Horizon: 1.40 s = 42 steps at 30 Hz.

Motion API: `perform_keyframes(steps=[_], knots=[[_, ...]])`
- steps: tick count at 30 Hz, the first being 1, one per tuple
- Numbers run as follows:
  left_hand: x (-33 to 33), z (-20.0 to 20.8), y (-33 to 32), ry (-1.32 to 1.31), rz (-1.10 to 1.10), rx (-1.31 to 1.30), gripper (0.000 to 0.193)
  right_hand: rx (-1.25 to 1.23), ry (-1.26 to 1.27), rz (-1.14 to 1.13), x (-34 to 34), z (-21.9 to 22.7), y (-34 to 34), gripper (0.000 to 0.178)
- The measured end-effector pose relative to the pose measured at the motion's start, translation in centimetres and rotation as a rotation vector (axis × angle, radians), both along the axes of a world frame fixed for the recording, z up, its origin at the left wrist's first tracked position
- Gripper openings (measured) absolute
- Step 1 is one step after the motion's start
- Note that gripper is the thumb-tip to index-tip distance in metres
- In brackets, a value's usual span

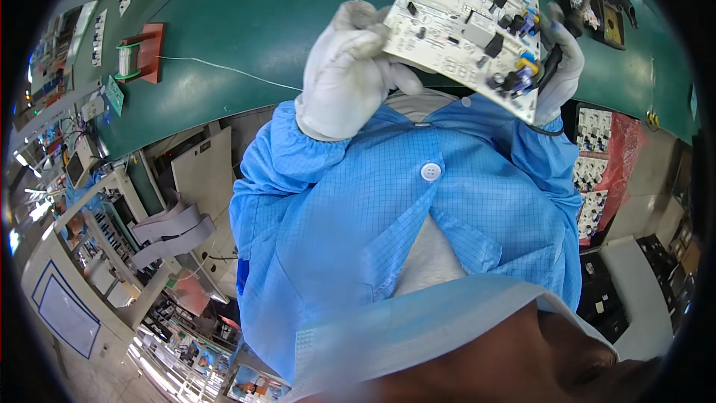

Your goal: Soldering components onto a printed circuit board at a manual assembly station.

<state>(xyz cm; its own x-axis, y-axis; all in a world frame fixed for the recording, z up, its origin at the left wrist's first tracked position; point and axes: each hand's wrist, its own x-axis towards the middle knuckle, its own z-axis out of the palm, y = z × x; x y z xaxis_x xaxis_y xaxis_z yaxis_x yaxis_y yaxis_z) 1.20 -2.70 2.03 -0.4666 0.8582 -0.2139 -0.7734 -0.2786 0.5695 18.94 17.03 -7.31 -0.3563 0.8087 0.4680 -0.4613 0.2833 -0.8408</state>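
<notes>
A white circuit board [455, 26], crowded with black, white, blue and yellow parts along its right side, is held tilted above the green bench. My left hand [347, 71], in a white glove, grips its left edge with bent fingers. Thin solder wire [231, 71] runs from a spool to this hand, and a loose end sticks up past the fingers. At the board's right edge is my gloved right hand [564, 67], closed around a black corded handle [550, 67] that looks like a soldering iron's. The iron's tip cannot be made out, and the board partly hides these fingers.
A solder spool [128, 60] sits on a red-brown stand at left. Black trays [578, 0] with small parts lie at the far right of the green bench [246, 15]. More circuit boards [593, 172] rest on red wrap beside my right side.
</notes>
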Motion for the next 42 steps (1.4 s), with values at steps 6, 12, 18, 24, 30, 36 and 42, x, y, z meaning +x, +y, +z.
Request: perform_keyframes(steps=[6, 12, 18, 24, 30, 36, 42], knots=[[1.2, 0.0, 1.3, 0.307, -0.283, -0.08, 0.044, -0.111, 0.022, -0.117, 1.1, -1.8, 1.3, 0.051], [0.1, -1.9, 3.3, 0.566, 0.095, -0.374, 0.054, 0.77, -0.983, -0.617, 1.5, -2.1, 3.3, 0.034], [0.8, -3.1, 3.9, 0.594, 0.134, -0.086, 0.052, 1.013, -1.147, -0.494, 1.3, -3.2, 3.8, 0.033], [1.4, -3.3, 3.8, 0.605, 0.13, -0.057, 0.045, 1.171, -1.226, -0.556, 1.3, -4.5, 3.8, 0.037], [1.7, -3.6, 3.6, 0.59, 0.152, -0.095, 0.045, 1.033, -0.98, -0.412, 1.3, -5.0, 4.0, 0.039], [1.5, -3.7, 2.8, 0.733, 0.206, -0.173, 0.05, 1.191, -1.065, -0.532, 1.3, -4.6, 4.1, 0.04], [1.0, -3.5, 2.5, 0.74, 0.133, -0.181, 0.04, 1.409, -1.161, -0.587, 1.1, -4.5, 4.5, 0.035]])
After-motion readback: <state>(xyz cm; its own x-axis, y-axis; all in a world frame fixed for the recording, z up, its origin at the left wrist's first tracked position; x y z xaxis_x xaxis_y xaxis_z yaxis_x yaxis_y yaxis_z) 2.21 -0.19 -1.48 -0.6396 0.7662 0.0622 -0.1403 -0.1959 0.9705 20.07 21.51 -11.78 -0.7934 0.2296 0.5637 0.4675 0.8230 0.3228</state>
